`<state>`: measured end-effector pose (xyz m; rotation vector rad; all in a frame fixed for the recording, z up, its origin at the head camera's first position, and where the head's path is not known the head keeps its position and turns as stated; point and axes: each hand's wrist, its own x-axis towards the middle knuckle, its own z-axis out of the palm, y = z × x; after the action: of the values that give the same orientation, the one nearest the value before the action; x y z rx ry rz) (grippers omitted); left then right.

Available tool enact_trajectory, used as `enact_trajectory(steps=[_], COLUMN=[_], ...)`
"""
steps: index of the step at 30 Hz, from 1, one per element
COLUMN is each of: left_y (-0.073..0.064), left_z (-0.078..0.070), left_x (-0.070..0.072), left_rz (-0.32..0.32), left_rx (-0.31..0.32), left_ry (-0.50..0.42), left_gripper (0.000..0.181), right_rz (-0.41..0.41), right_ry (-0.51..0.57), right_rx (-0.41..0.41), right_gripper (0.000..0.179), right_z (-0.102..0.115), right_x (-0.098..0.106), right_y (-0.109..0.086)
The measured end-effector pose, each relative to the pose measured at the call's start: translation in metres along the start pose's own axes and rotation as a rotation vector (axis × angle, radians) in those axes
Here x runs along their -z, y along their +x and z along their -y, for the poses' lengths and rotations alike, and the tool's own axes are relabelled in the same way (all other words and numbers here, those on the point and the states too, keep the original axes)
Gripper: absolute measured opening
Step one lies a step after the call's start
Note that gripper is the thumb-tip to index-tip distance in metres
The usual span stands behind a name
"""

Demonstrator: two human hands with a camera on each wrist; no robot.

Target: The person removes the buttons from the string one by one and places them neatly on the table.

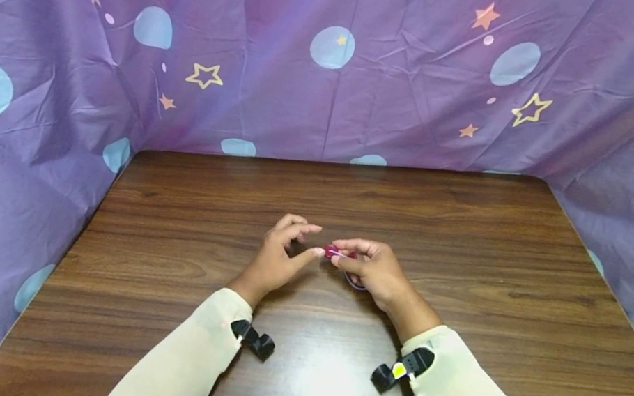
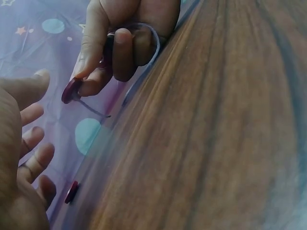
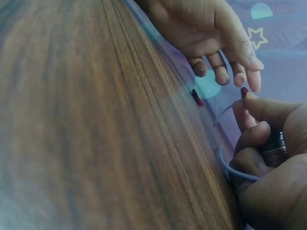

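Observation:
My right hand (image 1: 382, 275) pinches a dark red button-like disc (image 2: 72, 91) between thumb and forefinger. A thin lilac cord (image 3: 242, 175) loops around the right hand's fingers, and a short end of it hangs by the disc. Whether the cord passes through the disc I cannot tell. Against the right palm, the curled fingers hold a small stack of discs (image 3: 274, 148), partly hidden. My left hand (image 1: 279, 255) is just left of the pinched disc, its fingers spread and loosely bent, holding nothing. Beyond the left fingers, another dark red disc (image 2: 72, 192) appears to stand or lie on the table.
A brown wood-grain table (image 1: 172, 335) lies under both hands. Purple cloth (image 1: 271, 98) with stars and blue shapes hangs behind it and at both sides. A black wrist camera (image 1: 253, 340) is strapped on the left sleeve, another camera (image 1: 401, 370) on the right.

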<state>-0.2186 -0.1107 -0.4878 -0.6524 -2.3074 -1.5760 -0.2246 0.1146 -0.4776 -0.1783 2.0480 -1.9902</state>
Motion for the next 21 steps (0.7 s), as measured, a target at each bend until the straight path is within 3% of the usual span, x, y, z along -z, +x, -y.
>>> enact_trajectory(steps=[21], left_y=[0.0005], left_z=[0.0004], left_x=[-0.0020], left_rz=[0.092], left_rx=[0.018], left_ry=[-0.057], left_gripper=[0.042], right_rz=[-0.015], right_ry=[0.016], right_rx=[0.025], right_gripper=[0.036], right_z=[0.0023], right_x=[-0.0017], right_y=[-0.0014])
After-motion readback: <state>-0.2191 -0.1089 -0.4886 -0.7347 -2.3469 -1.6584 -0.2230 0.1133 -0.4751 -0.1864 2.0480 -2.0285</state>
